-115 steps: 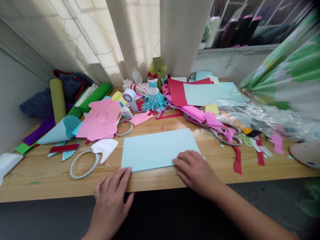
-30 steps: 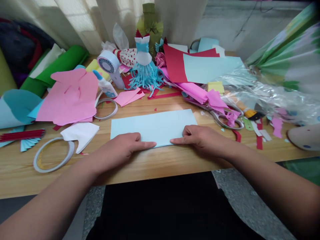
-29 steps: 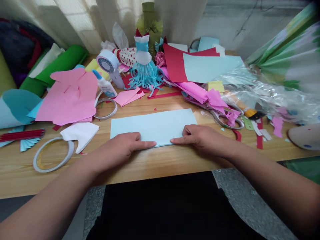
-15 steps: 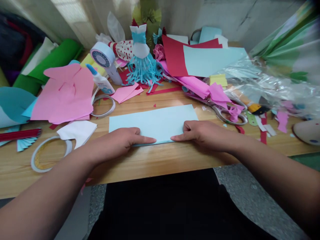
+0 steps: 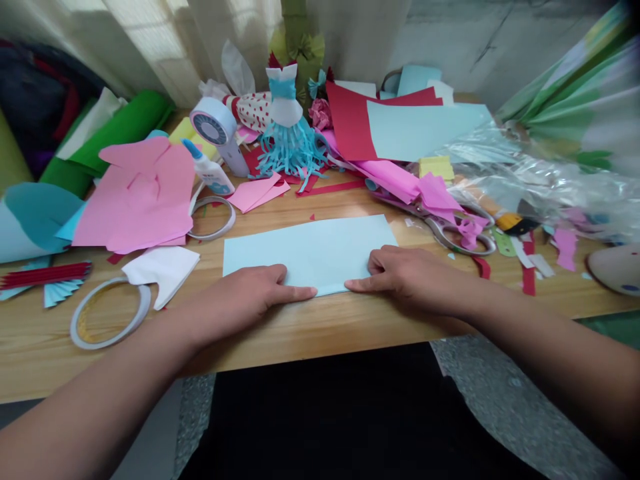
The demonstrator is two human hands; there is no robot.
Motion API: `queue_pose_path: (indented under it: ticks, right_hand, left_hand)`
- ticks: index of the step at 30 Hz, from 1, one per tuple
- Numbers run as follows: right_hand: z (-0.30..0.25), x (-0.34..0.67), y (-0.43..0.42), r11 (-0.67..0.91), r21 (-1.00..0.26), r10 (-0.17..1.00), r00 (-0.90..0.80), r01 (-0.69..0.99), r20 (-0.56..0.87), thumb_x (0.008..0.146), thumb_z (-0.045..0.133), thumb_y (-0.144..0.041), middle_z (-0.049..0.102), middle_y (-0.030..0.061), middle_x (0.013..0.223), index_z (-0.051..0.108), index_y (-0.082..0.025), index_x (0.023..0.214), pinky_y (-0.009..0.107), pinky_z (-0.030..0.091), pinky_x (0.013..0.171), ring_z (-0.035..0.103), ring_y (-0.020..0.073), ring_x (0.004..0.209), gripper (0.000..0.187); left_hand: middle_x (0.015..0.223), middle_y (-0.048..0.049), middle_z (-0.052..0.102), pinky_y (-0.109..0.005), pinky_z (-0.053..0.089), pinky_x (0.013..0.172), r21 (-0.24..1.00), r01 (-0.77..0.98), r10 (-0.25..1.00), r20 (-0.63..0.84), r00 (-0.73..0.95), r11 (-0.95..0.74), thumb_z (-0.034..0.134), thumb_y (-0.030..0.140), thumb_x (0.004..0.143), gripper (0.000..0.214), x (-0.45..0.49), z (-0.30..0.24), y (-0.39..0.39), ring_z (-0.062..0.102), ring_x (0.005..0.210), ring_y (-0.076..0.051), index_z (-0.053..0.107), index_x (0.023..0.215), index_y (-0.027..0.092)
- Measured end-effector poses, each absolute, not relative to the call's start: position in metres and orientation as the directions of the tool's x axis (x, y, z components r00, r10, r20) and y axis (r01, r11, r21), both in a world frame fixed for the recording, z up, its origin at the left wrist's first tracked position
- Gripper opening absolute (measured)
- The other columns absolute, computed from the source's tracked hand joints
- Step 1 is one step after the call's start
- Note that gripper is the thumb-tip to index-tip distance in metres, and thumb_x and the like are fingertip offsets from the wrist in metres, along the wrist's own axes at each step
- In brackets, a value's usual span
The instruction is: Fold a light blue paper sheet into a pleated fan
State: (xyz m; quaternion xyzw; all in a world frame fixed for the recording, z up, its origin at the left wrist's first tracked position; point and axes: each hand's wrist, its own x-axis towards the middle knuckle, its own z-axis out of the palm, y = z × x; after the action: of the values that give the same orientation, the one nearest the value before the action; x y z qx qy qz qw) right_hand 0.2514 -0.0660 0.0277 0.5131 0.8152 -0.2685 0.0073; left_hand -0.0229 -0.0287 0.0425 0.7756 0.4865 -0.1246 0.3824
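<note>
A light blue paper sheet (image 5: 320, 250) lies flat near the front edge of the wooden table (image 5: 310, 327). My left hand (image 5: 245, 300) rests on the sheet's near edge, forefinger stretched along it and the other fingers curled. My right hand (image 5: 410, 277) grips the same edge from the right, forefinger pointing left and thumb on top. The two fingertips are a short gap apart at the middle of the edge.
Scissors (image 5: 450, 230) lie right of the sheet among pink scraps. A glue bottle (image 5: 210, 170), two tape rings (image 5: 110, 313) and pink paper (image 5: 140, 197) lie to the left. A paper dress figure (image 5: 287, 130), red and blue sheets (image 5: 350, 127) and plastic wrap (image 5: 525, 180) crowd the back.
Since the oldest frame both hands have come onto the sheet's near edge, fingertips toward the middle. Over the last second they have barely moved; only the view shifts slightly.
</note>
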Motion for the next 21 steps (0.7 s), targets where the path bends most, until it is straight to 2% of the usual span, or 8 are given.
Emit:
queue_pose_path:
  ticks: [2,4,6,7,12,16,21]
  right_hand:
    - [0.027,0.248,-0.071,0.506,-0.316,0.791,-0.578,0.802,-0.200,0.094,0.038,-0.044,0.059,0.0051,0.085,0.062,-0.029,0.109,0.030,0.034,0.065,0.053,0.0207,0.078,0.032]
    - [0.026,0.238,-0.080,0.612,-0.155,0.766,-0.630,0.776,-0.130,0.095,0.041,-0.031,0.059,0.0067,0.092,0.055,-0.031,0.123,0.033,0.034,0.069,0.052,0.0230,0.084,0.032]
    - [0.024,0.223,-0.089,0.627,-0.036,0.774,-0.628,0.778,-0.081,0.093,0.044,-0.026,0.059,0.0083,0.094,0.052,-0.026,0.128,0.035,0.035,0.070,0.052,0.0243,0.085,0.036]
    - [0.023,0.215,-0.094,0.622,-0.016,0.781,-0.621,0.783,-0.065,0.092,0.045,-0.026,0.059,0.0088,0.094,0.051,-0.022,0.127,0.036,0.036,0.071,0.052,0.0242,0.084,0.036]
    - [0.012,0.185,-0.108,0.584,-0.063,0.812,-0.583,0.809,0.039,0.093,0.042,-0.022,0.057,0.0124,0.103,0.048,-0.014,0.130,0.038,0.039,0.074,0.049,0.0245,0.088,0.038]
    - [0.002,0.182,-0.114,0.533,-0.104,0.846,-0.527,0.840,0.083,0.092,0.043,-0.022,0.056,0.0129,0.111,0.046,-0.014,0.131,0.040,0.040,0.078,0.047,0.0265,0.094,0.040]
    - [-0.003,0.184,-0.119,0.506,-0.134,0.862,-0.492,0.852,0.122,0.092,0.046,-0.026,0.055,0.0120,0.118,0.046,-0.015,0.132,0.043,0.039,0.084,0.045,0.0284,0.100,0.042]
  left_hand:
    - [0.069,0.0009,0.053,-0.028,0.035,0.062,0.464,0.847,0.672,-0.544,0.503,-0.259,0.032,0.069,0.082,0.052,-0.023,0.044,-0.031,0.049,0.066,-0.017,0.051,0.072,0.022]
    - [0.070,0.0008,0.053,-0.028,0.035,0.064,0.454,0.836,0.669,-0.522,0.529,-0.307,0.030,0.066,0.085,0.050,-0.023,0.045,-0.034,0.050,0.069,-0.018,0.052,0.075,0.022]
    - [0.072,0.0009,0.052,-0.027,0.034,0.066,0.454,0.815,0.649,-0.506,0.568,-0.359,0.029,0.061,0.088,0.047,-0.024,0.046,-0.036,0.049,0.071,-0.018,0.055,0.079,0.022]
    - [0.072,0.0011,0.052,-0.027,0.034,0.066,0.456,0.808,0.642,-0.502,0.580,-0.373,0.029,0.060,0.088,0.047,-0.024,0.045,-0.036,0.049,0.071,-0.018,0.055,0.080,0.022]
    - [0.072,0.0025,0.047,-0.026,0.033,0.064,0.484,0.792,0.659,-0.463,0.592,-0.372,0.030,0.060,0.089,0.046,-0.026,0.040,-0.036,0.048,0.069,-0.016,0.055,0.081,0.022]
    - [0.075,0.0011,0.049,-0.027,0.032,0.064,0.476,0.782,0.654,-0.448,0.609,-0.403,0.030,0.056,0.091,0.044,-0.029,0.036,-0.037,0.047,0.070,-0.017,0.058,0.086,0.023]
    - [0.083,-0.0009,0.051,-0.028,0.033,0.068,0.425,0.724,0.611,-0.391,0.688,-0.543,0.027,0.044,0.094,0.038,-0.033,0.031,-0.041,0.047,0.078,-0.018,0.061,0.105,0.030]
